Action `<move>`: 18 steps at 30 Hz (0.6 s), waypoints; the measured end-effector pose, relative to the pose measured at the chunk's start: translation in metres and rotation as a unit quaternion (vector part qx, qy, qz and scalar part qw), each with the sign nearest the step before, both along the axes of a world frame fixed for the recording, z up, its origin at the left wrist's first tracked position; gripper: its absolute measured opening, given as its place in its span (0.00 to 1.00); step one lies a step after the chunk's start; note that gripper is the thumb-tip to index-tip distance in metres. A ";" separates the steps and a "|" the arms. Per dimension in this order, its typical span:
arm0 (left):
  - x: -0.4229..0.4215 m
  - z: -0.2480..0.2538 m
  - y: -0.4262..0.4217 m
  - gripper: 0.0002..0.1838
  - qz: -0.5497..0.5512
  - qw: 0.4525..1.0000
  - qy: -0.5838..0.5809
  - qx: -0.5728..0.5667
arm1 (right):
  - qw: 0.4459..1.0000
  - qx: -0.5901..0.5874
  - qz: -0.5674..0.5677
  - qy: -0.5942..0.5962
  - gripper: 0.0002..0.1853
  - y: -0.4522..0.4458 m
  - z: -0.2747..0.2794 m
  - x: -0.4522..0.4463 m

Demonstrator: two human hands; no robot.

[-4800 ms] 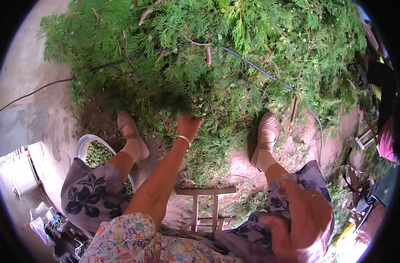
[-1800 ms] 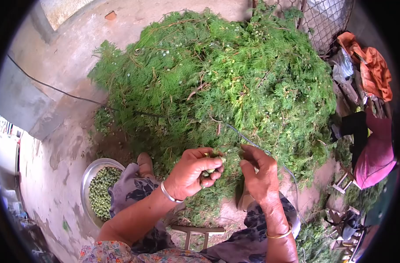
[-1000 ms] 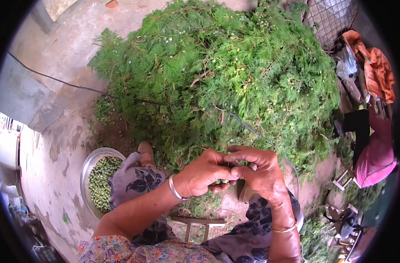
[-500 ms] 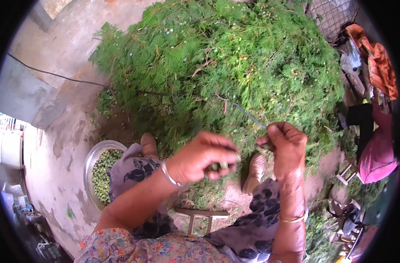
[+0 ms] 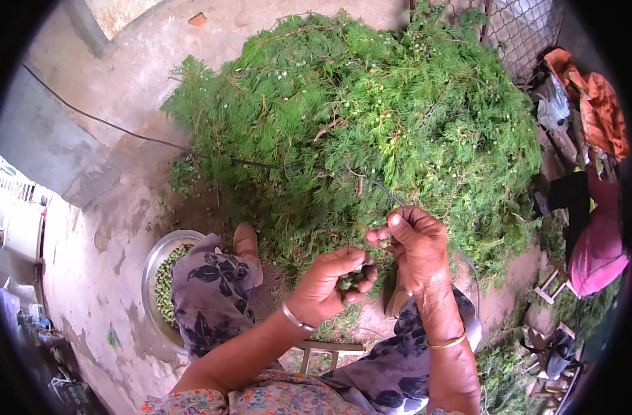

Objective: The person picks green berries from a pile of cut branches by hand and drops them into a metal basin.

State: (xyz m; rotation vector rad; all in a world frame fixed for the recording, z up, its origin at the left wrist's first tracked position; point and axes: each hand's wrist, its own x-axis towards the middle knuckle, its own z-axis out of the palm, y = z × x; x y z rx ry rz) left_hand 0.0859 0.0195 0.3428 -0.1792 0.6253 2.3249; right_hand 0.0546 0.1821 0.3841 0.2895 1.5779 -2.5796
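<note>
My left hand [image 5: 330,283], with a silver bangle at its wrist, is curled around several small green cones [image 5: 350,279]. Close by on the right, my right hand [image 5: 419,245] has thumb and fingers pinched together; what lies between the fingertips is too small to make out. Both hands are above the near edge of a large heap of green conifer branches [image 5: 371,131], dotted with pale cones. To my left, a round metal basin [image 5: 148,277] holds many green cones [image 5: 165,287], partly covered by my trouser leg.
A thin dark cable [image 5: 108,126] crosses the floor and the heap. Below my hands is a low wooden stool frame [image 5: 330,347]. At the right are a person in pink clothing [image 5: 599,242], an orange cloth [image 5: 603,114] and a wire mesh [image 5: 523,34].
My left hand has turned so the cones in its palm show more. My right hand has moved left and slightly down, closer to it. The camera view has shifted a little.
</note>
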 end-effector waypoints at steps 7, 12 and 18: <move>-0.011 0.012 0.024 0.08 0.007 0.999 -0.029 -0.021 | 0.998 0.046 0.028 -0.019 0.05 -0.002 0.006 0.003; -0.015 0.028 0.014 0.05 0.010 0.998 0.006 -0.060 | 0.997 -0.072 0.027 -0.008 0.06 0.003 0.000 -0.001; -0.016 0.078 -0.127 0.06 0.241 0.947 0.108 -0.182 | 0.971 0.228 0.017 0.072 0.14 0.008 0.009 0.006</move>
